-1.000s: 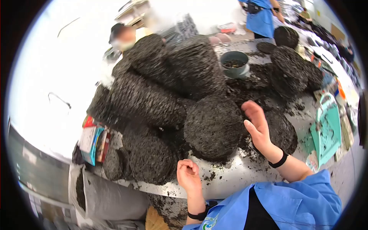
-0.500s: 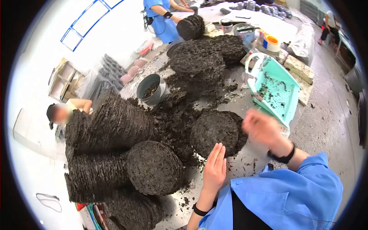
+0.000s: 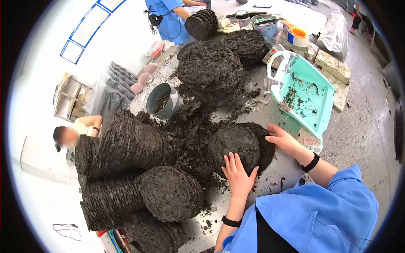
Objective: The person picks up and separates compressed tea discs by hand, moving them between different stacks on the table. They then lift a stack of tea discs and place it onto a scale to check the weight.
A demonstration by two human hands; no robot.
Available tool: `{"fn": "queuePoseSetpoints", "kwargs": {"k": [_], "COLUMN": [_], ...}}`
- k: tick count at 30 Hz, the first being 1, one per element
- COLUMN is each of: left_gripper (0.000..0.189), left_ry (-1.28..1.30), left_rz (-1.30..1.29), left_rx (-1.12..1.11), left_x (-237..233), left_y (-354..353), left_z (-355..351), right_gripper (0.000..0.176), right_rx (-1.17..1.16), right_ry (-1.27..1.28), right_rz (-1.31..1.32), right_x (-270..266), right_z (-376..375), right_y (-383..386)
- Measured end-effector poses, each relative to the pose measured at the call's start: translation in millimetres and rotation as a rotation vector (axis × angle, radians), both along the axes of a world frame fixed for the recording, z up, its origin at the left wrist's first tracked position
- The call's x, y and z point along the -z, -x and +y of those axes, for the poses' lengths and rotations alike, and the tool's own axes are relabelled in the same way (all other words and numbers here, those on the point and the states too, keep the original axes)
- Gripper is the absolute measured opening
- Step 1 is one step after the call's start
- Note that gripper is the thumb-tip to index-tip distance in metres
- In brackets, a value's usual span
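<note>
Close by me, a worker's left hand [image 3: 240,179] lies spread on a dark disc [image 3: 231,141] on the table [image 3: 275,179], while the right hand [image 3: 282,139], thumb and fingers parted, rests at the edge of a second disc [image 3: 265,154], seemingly bracing the pair. To the left, stacks [image 3: 130,141] lean together on their sides, likely so none rolls. Beside a teal scoop [image 3: 322,105], a label [image 3: 311,141] bears red Chinese characters, blurred from here, perhaps ending in 紫菜.
</note>
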State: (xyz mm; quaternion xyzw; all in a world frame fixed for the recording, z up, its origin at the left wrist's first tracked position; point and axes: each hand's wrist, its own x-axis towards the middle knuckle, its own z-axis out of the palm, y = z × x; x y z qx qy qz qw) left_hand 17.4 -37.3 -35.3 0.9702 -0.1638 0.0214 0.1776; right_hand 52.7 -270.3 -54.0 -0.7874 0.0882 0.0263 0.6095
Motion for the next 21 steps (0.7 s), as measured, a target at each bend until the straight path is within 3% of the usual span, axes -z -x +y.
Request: {"fn": "queuePoseSetpoints", "kwargs": {"k": [2, 3, 5, 7, 8, 9, 11, 16, 17, 19, 20, 21], "left_gripper": [0.087, 0.083, 0.076, 0.073, 0.060, 0.060, 0.055, 0.048, 0.056, 0.056, 0.056, 0.056], "left_ry": [0.094, 0.208, 0.238, 0.403, 0.356, 0.348, 0.603, 0.780, 0.978, 1.437, 1.439, 1.596], "left_rz": [-0.015, -0.037, -0.060, -0.118, -0.206, -0.213, -0.163, -0.658, -0.588, -0.479, -0.502, -0.449], "left_rx": [0.042, 0.071, 0.106, 0.112, 0.093, 0.091, -0.022, -0.353, -0.473, -0.505, -0.512, -0.511], "left_x": [-3, -6, -11, -14, -18, -24, -37, -74, -67, -86, -86, -84], "left_y": [2, 3, 1, 1, 3, 5, 6, 7, 6, 4, 1, -1], "left_z": [12, 19, 32, 39, 39, 42, 50, 74, 86, 82, 84, 91], "right_gripper": [0.064, 0.064, 0.067, 0.070, 0.067, 0.067, 0.063, 0.038, 0.038, 0.035, 0.033, 0.034], "right_rx": [-0.107, -0.099, -0.292, -0.292, -0.289, -0.296, -0.221, 0.015, 0.021, 0.048, 0.037, -0.019], "right_ry": [-0.835, -0.849, -0.935, -0.812, -0.904, -0.910, -0.968, -1.215, -1.206, -1.279, -1.294, -1.322], "right_rz": [0.169, 0.165, 0.239, 0.063, 0.095, 0.089, 0.150, 0.218, 0.211, 0.159, 0.171, 0.159], "right_x": [-9, -16, -33, -42, -35, -35, -33, -39, -37, -29, -30, -30], "right_z": [12, 22, 47, 75, 85, 89, 91, 43, 37, 26, 22, 20], "right_y": [-6, -4, -6, -6, -9, -10, -9, -5, -2, 0, 4, 7]}}
